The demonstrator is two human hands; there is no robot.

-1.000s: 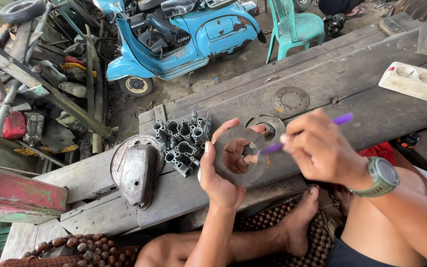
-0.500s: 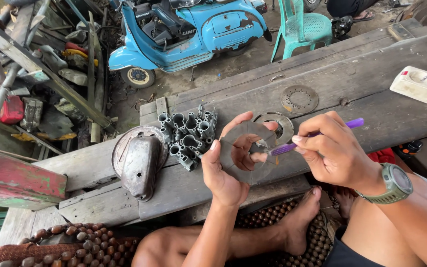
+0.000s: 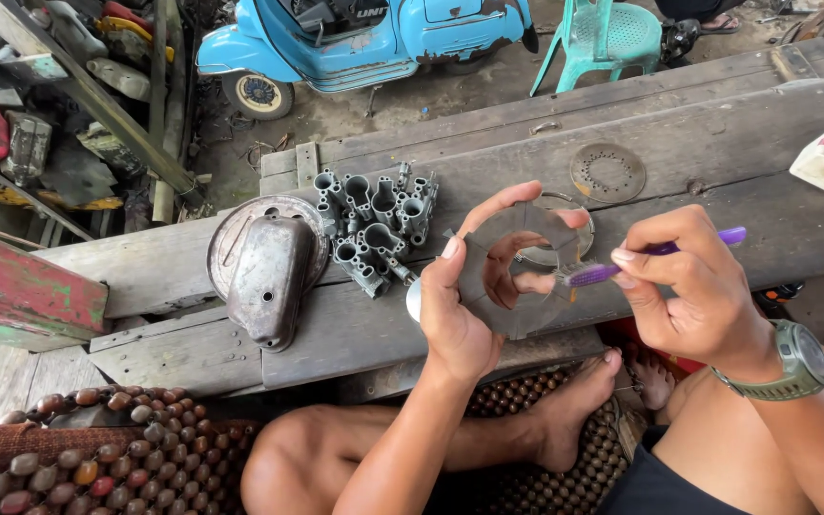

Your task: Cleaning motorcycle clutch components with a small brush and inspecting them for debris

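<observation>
Above the weathered plank bench, left hand gripping a grey slotted ring, right hand pinching a purple toothbrush.

left hand raised with fingers curled in a grip, right hand pinching beside it.

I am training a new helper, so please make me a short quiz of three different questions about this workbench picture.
1. True or false: the left hand holds the grey ring off the bench.
2. What does the right hand hold? A. a wrench B. a purple brush C. a hammer
3. Fill in: the metal cover lies to the ____ of the cluster of tubes, as the picture shows it.

Key: 1 true; 2 B; 3 left.
</observation>
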